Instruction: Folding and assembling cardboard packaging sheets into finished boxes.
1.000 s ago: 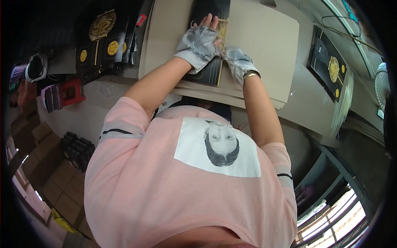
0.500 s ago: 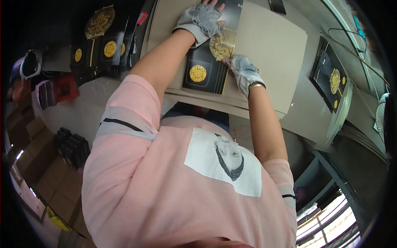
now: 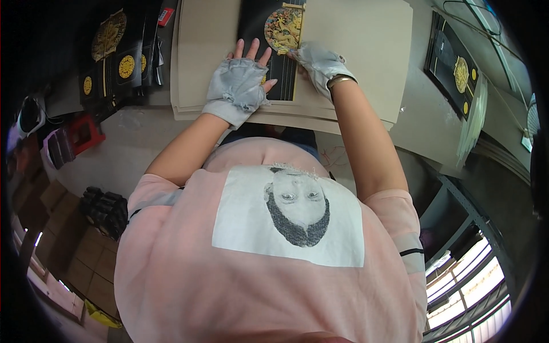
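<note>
- Clock faces below are read about the centre of the view, 12 straight ahead of us.
- Work is at 12: a flat, glossy black rectangular panel [image 3: 279,64] with a gold strip down its right edge. It lies on a stack of large beige boards [image 3: 360,57]; its far end runs out of view, so we can't check that corner.
- A round, multicoloured gold emblem [image 3: 283,30] sits on the panel, in front of our fingertips.
- Our left hand [image 3: 237,84], in a grey fabric fingerless glove, is at 11: palm down, fingers spread wide, over the panel's near left part. Nothing is enclosed in it.
- Our right hand [image 3: 320,60], same glove type, is at 1: fingers bent, tips at the panel's right edge beside the emblem's lower end. Can't tell if they pinch the edge or just rest against it.
- Step in hand, our read: positioning and flattening the panel, left as the hold-down, right as the edge guide.
- Next move calls for light, even left-hand pressure while the right follows the gold edge. Watch for skew on the boards and scuffs on the gloss.
- Nearby: black panels with gold discs [image 3: 108,48] at 10, a similar black panel with gold emblems [image 3: 452,71] at 2. Both well apart from our hands.
</note>
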A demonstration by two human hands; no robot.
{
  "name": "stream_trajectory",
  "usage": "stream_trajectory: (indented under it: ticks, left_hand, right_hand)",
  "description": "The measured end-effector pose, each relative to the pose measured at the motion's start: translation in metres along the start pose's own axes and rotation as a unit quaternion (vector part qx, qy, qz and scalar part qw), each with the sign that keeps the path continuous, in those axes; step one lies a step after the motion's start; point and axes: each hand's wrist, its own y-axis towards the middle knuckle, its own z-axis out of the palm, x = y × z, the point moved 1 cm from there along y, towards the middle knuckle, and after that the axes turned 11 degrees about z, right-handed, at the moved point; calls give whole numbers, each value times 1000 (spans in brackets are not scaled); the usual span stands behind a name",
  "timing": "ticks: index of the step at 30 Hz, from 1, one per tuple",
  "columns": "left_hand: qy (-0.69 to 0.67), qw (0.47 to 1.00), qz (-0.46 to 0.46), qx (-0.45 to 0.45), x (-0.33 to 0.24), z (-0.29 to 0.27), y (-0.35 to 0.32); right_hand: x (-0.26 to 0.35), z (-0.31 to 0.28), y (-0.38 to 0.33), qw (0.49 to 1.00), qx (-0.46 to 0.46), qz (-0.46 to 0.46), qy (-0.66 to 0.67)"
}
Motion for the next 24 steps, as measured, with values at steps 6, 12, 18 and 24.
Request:
stream_trajectory:
  ticks: [6, 12, 18, 24]
  left_hand:
    - [26, 999, -3, 28, -4, -1, 1]
    - [66, 998, -3, 23, -1, 7, -1]
    - [98, 994, 4, 40, -6, 0, 5]
    - [96, 995, 4, 31, -4, 5, 0]
  right_hand:
    - [-2, 1, -1, 998, 34, -16, 41]
    - [-11, 5, 12, 998, 28, -42, 41]
    - [-22, 10, 34, 996, 23, -51, 69]
    - [-10, 5, 2, 994, 41, -40, 88]
